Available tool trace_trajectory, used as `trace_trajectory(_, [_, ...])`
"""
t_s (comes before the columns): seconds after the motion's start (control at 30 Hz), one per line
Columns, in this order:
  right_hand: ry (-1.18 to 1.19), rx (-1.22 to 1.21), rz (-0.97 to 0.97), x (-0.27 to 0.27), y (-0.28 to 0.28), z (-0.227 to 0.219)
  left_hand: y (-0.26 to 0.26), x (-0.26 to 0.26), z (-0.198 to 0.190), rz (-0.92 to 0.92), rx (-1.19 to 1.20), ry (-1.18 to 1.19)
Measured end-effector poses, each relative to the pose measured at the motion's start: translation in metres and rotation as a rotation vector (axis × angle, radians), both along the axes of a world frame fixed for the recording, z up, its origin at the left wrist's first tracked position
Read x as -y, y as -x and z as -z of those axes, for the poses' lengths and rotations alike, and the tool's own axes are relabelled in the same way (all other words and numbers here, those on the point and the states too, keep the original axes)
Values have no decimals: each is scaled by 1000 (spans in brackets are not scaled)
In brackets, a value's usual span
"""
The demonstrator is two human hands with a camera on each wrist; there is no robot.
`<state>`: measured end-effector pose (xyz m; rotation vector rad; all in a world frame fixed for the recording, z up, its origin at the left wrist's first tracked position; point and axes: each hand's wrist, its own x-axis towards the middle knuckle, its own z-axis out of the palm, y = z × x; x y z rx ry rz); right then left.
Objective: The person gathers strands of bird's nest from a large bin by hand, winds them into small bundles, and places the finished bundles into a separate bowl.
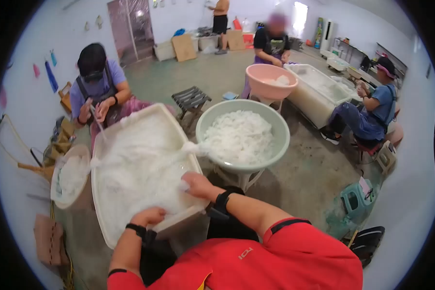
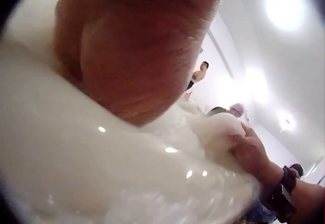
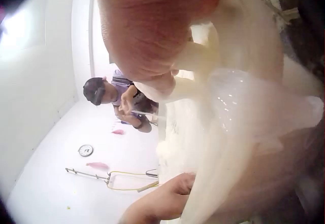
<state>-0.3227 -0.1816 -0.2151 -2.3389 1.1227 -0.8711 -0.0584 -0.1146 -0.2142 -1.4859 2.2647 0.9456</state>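
Wet white fibre [image 1: 140, 164] fills a cream rectangular tub [image 1: 101, 217] in front of me. My right hand [image 1: 198, 186] is over the tub's near right side, thumb and fingers gripping a white fibre clump [image 2: 221, 130]. Pale coverings [image 3: 190, 56] show on some right fingers. Lower left, my left hand [image 1: 149, 216] reaches over the near rim, its fingertips hidden at the fibre; the left wrist view shows mainly its palm heel, so I cannot tell whether it grips anything. In the right wrist view, glossy translucent fibre [image 3: 238, 102] hangs beside the right hand.
Right of the tub, a pale green basin [image 1: 280, 147] of white fibre stands on a stool. A person [image 1: 101, 87] works across the tub, near another basin [image 1: 60, 198]. Others sit by a pink basin [image 1: 258, 79] and second tub [image 1: 307, 108]. A folding stool [image 1: 191, 99] stands behind.
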Motion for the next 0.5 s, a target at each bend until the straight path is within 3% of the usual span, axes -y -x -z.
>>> trace_trajectory(0.03, [-22,-31,9,0,0,3,-3,2,3,88,82,152])
trace_trajectory(0.07, [2,-33,3,0,0,3,-6,7,9,-83,172,180])
trace_trajectory(0.1, [21,-34,-13,3,1,4,2,1,-18,-170,138,287])
trace_trajectory(0.13, [-75,-29,17,-3,-1,-6,-1,1,-21,-162,140,371])
trace_trajectory(0.17, [-10,-2,4,-3,1,-2,-11,-6,-12,-233,30,516])
trace_trajectory(0.2, [-40,-20,-22,1,-2,-7,-8,-19,-29,-306,-154,542])
trace_trajectory(0.23, [-117,20,-39,-4,-1,-17,-2,-31,-53,-399,-120,468])
trace_trajectory(0.27, [-105,19,-66,4,-1,-15,-5,-39,-60,-453,-120,562])
trace_trajectory(0.37, [-168,-77,-55,3,-3,-13,-21,-79,-58,-723,-178,736])
trace_trajectory(0.43, [-485,47,-151,5,-7,-32,-34,-96,-49,-856,-221,880])
trace_trajectory(0.5, [-628,178,-138,2,-21,-57,-49,-107,-14,-905,-251,1061])
